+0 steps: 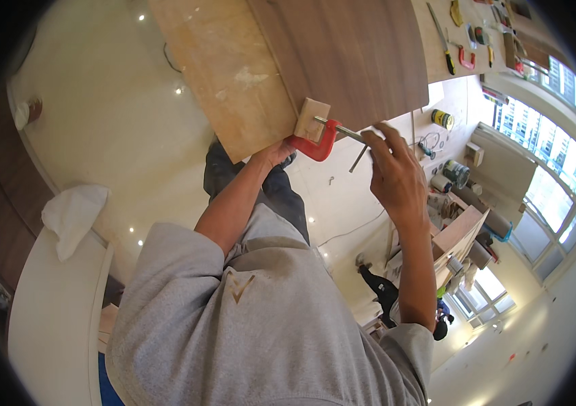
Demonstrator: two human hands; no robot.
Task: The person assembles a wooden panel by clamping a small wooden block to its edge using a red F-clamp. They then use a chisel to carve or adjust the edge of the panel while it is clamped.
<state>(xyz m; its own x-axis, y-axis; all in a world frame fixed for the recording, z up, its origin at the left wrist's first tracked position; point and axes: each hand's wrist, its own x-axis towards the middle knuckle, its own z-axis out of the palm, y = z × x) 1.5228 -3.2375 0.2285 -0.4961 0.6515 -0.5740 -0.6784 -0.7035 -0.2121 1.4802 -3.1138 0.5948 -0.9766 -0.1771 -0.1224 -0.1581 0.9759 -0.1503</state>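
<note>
A red C-clamp (326, 147) sits at the near edge of a brown veneered board (349, 57), which lies over a paler plywood sheet (237, 74). Between the clamp's screw and the board is a small wood block (310, 119). My left hand (273, 155) grips the lower end of the clamp's frame under the edge, its fingertips mostly hidden by the wood. On the other side, my right hand (394, 166) has its fingers closed around the outer end of the screw, beside the thin sliding bar (358, 160).
A handsaw (442, 40) and another red clamp (465, 58) lie on the bench at the far right. A yellow-and-black can (442, 120) and several containers stand on the floor at right. Another person (386, 294) is lower right. White cloth (75, 215) hangs at left.
</note>
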